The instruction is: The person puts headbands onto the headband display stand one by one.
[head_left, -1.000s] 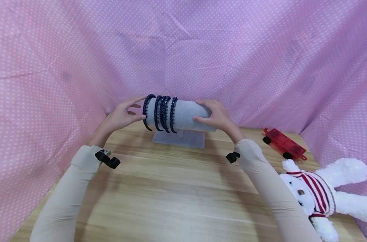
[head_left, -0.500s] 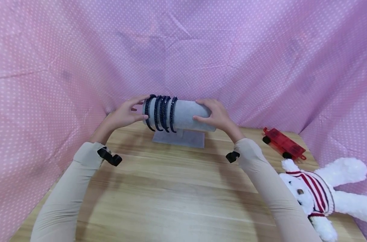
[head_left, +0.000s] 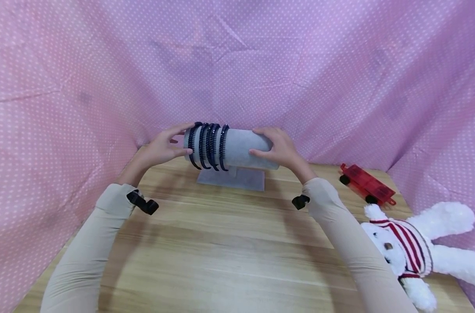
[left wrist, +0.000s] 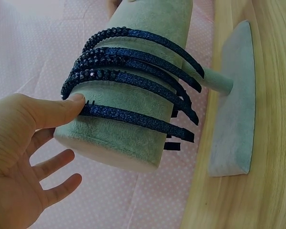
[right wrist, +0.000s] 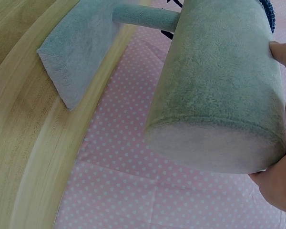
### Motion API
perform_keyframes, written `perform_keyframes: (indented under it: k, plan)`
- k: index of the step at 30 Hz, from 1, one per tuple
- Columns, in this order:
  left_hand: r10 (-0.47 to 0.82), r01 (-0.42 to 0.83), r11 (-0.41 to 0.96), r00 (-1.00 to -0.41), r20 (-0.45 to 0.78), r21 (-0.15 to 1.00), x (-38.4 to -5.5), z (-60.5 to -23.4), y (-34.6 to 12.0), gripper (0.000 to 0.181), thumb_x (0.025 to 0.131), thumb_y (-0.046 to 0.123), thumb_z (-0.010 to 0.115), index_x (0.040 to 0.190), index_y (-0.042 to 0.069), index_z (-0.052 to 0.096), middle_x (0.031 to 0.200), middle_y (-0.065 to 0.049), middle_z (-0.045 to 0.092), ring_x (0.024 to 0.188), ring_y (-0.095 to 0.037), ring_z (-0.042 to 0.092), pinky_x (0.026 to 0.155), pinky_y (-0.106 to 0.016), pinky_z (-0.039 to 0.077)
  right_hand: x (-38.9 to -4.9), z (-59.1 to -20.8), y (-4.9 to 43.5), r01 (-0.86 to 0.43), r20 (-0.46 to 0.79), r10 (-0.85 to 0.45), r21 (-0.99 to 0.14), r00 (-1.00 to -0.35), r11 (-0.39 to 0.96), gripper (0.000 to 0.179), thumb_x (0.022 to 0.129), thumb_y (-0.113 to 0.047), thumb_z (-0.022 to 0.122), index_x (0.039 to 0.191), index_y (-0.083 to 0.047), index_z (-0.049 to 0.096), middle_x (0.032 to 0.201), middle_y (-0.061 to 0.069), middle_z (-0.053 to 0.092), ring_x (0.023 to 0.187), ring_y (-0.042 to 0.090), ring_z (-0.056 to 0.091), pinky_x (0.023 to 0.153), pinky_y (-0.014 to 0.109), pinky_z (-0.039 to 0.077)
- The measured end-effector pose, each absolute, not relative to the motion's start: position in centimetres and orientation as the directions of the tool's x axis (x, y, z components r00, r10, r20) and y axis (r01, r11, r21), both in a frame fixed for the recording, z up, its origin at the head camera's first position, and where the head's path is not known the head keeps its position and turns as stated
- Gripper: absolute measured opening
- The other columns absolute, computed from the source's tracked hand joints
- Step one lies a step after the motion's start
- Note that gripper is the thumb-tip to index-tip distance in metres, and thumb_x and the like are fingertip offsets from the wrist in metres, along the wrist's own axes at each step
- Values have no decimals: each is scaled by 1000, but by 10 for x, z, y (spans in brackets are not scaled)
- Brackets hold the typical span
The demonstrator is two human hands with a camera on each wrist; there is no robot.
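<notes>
A grey velvety headband stand (head_left: 243,148), a horizontal cylinder on a post and flat base (head_left: 250,181), stands at the table's far side. Several dark blue headbands (head_left: 211,148), beaded and glittery, straddle its left half. With thumb and index finger, my left hand (head_left: 161,148) pinches the outermost headband (left wrist: 138,120) near the cylinder's left end; its other fingers extend loosely in the left wrist view. My right hand (head_left: 279,148) grips the cylinder's bare right end, thumb in front and fingers over the top. In the right wrist view the fingers (right wrist: 283,52) lie along the cylinder's side.
To the right on the wooden table (head_left: 221,252) lies a red toy car chassis (head_left: 366,184) with black wheels. Nearer, a white plush toy (head_left: 411,252) in a striped sweater lies beside my right forearm. Pink dotted cloth (head_left: 237,65) hangs behind and around the sides.
My left hand has shifted slightly right, sliding the outermost headband inward along the cylinder toward the others. The right hand has kept its grip in place.
</notes>
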State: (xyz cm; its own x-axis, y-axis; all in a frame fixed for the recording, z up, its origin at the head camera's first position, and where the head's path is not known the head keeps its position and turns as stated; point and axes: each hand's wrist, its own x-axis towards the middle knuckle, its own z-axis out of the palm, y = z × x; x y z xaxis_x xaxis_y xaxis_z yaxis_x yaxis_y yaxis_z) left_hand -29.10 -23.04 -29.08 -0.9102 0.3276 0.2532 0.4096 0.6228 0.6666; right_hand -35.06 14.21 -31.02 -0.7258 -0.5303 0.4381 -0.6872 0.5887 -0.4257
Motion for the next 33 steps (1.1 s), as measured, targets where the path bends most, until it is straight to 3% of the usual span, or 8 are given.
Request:
perform_keyframes:
  k: [21,33]
  plan:
    - [343,440,592,-896,283,675,-290,-292,-229,75,89,2,77,155,11,43,158,-15,45,139,-36,44,111,-63,39,-351,-311,142,-678,424,-530,-435,-734,592,64,84,-40,81,140,-14,62,140,8,64,129,30,56,111,49,40]
    - [311,434,600,-900,304,672,-284,-292,-232,71,93,10,74,156,16,43,158,-14,44,141,-40,43,110,-63,39,-352,-309,142,-678,416,-535,-450,-735,581,63,84,-37,81,139,-13,63,140,10,64,129,32,56,110,51,40]
